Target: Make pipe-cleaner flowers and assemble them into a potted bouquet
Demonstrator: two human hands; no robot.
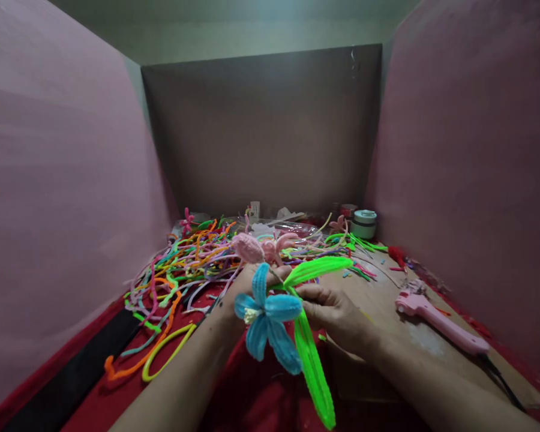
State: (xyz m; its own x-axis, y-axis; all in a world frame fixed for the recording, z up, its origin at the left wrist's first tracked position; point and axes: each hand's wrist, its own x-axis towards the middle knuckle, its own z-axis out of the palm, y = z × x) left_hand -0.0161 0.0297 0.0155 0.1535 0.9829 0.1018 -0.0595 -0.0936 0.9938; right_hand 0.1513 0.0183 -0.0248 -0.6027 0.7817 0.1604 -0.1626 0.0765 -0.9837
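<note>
A pipe-cleaner flower with blue petals [282, 307] and a pale yellow centre hangs in front of my left hand [242, 287], hiding much of it. My left hand is closed round the stems, where a pink bud [247, 247] and a pink flower [270, 251] also show. Two bright green pipe-cleaner leaves meet at the stem: an upper leaf [319, 269] points right, and a lower leaf [314, 371] hangs down. The thumb and fingers of my right hand [337, 315] pinch the stem where the leaves join.
Loose pipe cleaners [198, 258] in many colours cover the left and back of the red cloth [90, 393]. On the right, a pink hot glue gun [445, 321] with a black cord lies on a brown board [382, 300]. A mint-green jar [363, 224] stands behind. Pink walls rise both sides.
</note>
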